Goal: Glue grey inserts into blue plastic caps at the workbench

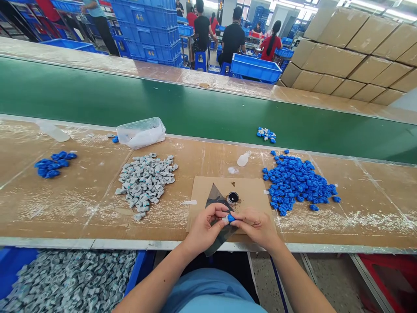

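Over a cardboard sheet (198,195) my left hand (206,227) and my right hand (258,226) meet, fingertips pinched. Between them are a small blue part (230,218) at my right fingers and a light grey part (225,219) at my left ones; the two touch, but whether they are joined I cannot tell. A dark pointed cloth (213,196) lies beneath my hands. Just beyond them stands a small round cup of dark liquid (233,198). A heap of grey parts (146,180) lies to the left, and a heap of blue parts (296,182) to the right.
A clear plastic tub (141,134) and a small translucent bottle (243,159) stand before the green conveyor belt (195,108). Mixed blue and white pieces (266,134) sit on the belt. More blue parts (54,165) are at left. A blue bin (140,269) of grey parts is below.
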Demonstrator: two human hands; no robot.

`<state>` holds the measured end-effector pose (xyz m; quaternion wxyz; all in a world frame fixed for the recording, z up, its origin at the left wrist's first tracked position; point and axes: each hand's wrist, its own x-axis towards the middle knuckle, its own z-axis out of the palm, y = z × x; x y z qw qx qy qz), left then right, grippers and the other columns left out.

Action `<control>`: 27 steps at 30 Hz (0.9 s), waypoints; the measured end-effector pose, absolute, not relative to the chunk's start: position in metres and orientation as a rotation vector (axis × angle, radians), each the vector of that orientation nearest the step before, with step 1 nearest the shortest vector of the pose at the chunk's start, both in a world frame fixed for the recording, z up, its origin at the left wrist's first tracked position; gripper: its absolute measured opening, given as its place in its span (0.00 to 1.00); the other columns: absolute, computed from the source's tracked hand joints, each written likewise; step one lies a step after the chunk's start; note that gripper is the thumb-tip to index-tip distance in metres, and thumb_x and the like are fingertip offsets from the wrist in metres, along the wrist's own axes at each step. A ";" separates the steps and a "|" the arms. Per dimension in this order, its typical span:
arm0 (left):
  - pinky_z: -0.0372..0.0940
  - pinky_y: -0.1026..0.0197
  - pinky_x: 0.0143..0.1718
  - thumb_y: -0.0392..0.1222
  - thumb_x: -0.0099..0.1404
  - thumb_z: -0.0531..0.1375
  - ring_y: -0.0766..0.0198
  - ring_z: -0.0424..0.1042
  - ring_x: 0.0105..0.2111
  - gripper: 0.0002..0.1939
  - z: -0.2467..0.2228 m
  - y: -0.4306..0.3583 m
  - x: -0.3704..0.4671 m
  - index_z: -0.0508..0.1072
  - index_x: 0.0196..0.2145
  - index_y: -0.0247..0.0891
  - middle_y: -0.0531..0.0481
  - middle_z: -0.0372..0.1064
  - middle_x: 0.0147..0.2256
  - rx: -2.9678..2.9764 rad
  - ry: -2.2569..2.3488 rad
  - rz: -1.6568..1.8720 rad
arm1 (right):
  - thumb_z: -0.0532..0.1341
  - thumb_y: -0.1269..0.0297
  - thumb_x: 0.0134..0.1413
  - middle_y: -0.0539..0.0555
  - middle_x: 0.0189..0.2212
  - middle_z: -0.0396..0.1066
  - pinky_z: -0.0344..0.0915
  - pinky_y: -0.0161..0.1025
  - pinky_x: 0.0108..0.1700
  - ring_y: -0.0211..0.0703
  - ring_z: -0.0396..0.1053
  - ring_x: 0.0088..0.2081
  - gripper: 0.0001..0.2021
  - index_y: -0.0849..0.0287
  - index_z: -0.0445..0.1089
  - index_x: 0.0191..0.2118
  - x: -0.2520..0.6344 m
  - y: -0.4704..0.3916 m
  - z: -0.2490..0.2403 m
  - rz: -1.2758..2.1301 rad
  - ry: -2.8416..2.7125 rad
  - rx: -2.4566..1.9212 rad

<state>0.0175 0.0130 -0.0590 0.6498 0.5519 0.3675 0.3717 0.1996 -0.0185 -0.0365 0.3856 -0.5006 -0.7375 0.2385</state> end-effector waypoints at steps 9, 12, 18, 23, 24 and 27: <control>0.69 0.59 0.38 0.43 0.54 0.63 0.62 0.74 0.35 0.13 -0.056 0.026 0.023 0.70 0.37 0.37 0.48 0.74 0.32 1.182 0.851 0.787 | 0.59 0.58 0.58 0.52 0.36 0.78 0.71 0.38 0.40 0.41 0.75 0.36 0.11 0.50 0.75 0.44 0.203 -0.028 -0.044 0.598 -1.782 -1.417; 0.69 0.59 0.38 0.44 0.53 0.63 0.62 0.73 0.34 0.12 -0.053 0.057 0.018 0.70 0.35 0.37 0.48 0.73 0.32 1.264 0.987 0.874 | 0.58 0.60 0.58 0.54 0.36 0.77 0.71 0.39 0.40 0.42 0.74 0.37 0.11 0.53 0.74 0.43 0.226 -0.038 -0.046 0.378 -1.659 -1.558; 0.69 0.57 0.38 0.40 0.51 0.61 0.62 0.72 0.30 0.07 -0.051 0.128 0.017 0.70 0.30 0.38 0.50 0.72 0.27 1.516 1.266 0.924 | 0.56 0.56 0.55 0.57 0.27 0.73 0.69 0.40 0.29 0.42 0.69 0.25 0.14 0.59 0.75 0.33 0.289 -0.057 -0.059 -0.014 -1.329 -1.944; 0.69 0.55 0.40 0.31 0.51 0.58 0.61 0.74 0.32 0.10 -0.056 0.138 0.021 0.71 0.34 0.36 0.47 0.74 0.32 1.611 1.341 0.957 | 0.56 0.53 0.54 0.57 0.30 0.72 0.70 0.41 0.28 0.41 0.69 0.24 0.15 0.57 0.76 0.35 0.307 -0.066 -0.073 0.110 -1.459 -1.886; 0.70 0.56 0.39 0.30 0.50 0.58 0.61 0.74 0.33 0.13 -0.056 0.134 0.020 0.71 0.35 0.37 0.47 0.74 0.34 1.626 1.355 0.966 | 0.56 0.51 0.53 0.56 0.29 0.71 0.70 0.41 0.27 0.42 0.69 0.24 0.16 0.56 0.76 0.35 0.309 -0.068 -0.077 0.122 -1.466 -1.877; 0.69 0.54 0.42 0.27 0.48 0.59 0.58 0.73 0.37 0.17 -0.056 0.115 0.008 0.72 0.37 0.38 0.46 0.73 0.38 1.692 1.414 0.986 | 0.56 0.44 0.49 0.54 0.24 0.70 0.68 0.44 0.26 0.44 0.68 0.22 0.20 0.54 0.76 0.35 0.320 -0.067 -0.087 0.109 -1.516 -1.928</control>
